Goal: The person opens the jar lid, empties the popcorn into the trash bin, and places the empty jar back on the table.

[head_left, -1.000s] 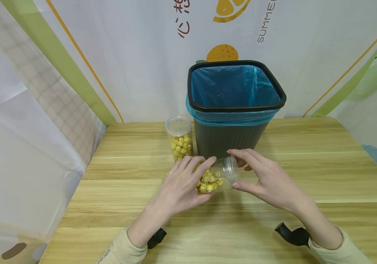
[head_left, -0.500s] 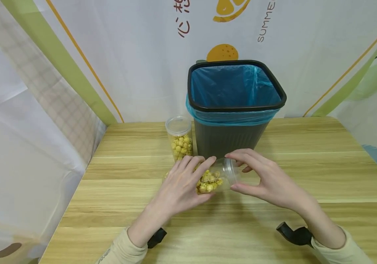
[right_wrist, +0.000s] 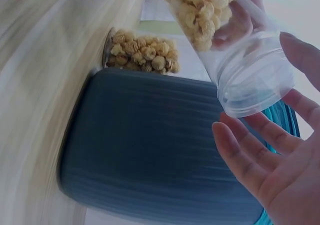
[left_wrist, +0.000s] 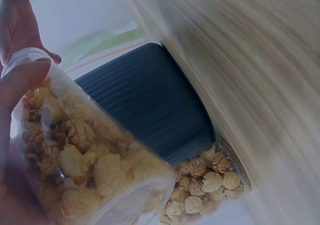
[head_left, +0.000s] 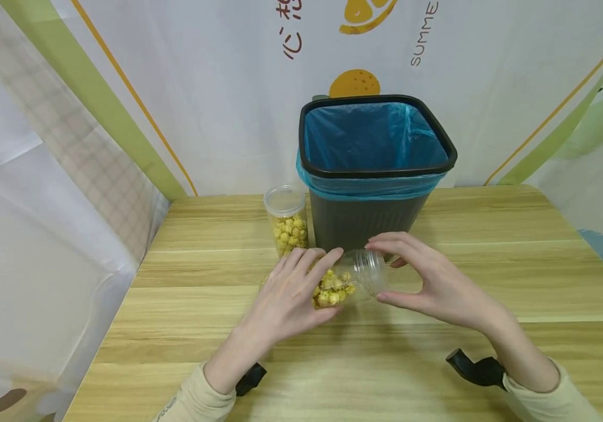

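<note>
Left hand — gripping jar (sideways).

The left hand and right hand are bare. The left sleeve, nearer the desk's left edge, is cream, softly wrinkled, with dark lettering too small to read. The right sleeve matches in cream. Beside each wrist juts black hardware: the left fitting stubby, the right fitting elbow-bent, flat-ended.
</note>
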Available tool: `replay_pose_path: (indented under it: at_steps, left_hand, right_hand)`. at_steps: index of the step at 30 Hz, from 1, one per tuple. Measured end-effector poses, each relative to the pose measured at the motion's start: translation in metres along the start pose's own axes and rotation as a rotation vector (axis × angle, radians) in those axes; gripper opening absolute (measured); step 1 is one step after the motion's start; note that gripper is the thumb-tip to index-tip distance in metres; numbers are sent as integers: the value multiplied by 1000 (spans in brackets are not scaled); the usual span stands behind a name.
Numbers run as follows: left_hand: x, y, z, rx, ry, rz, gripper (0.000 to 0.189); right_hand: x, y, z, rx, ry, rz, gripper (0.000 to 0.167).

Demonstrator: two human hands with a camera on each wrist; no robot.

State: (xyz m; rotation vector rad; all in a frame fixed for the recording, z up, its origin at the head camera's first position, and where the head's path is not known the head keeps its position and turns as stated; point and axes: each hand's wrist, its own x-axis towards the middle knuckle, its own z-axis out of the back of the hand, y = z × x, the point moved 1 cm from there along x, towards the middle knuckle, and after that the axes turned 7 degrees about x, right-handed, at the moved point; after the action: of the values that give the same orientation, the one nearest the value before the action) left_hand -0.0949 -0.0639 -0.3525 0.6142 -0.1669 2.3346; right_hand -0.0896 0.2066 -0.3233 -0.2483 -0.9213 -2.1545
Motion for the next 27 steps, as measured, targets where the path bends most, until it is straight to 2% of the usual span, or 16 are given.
replay_pose_path:
  at_steps: [5, 16, 27]
  left_hand:
    - [1, 1, 0, -4, 1, 3, 93]
    - [1, 1, 0, -7, 7, 11, 94]
    - [1, 0, 0, -7, -6, 8, 93]
  right_hand:
    - [-1, -6, 7, -9, 9, -25, 82]
    - [-6, -19, 19, -57, 67, -136, 75]
    - [-12, -32, 36, -60, 143, -316, 71]
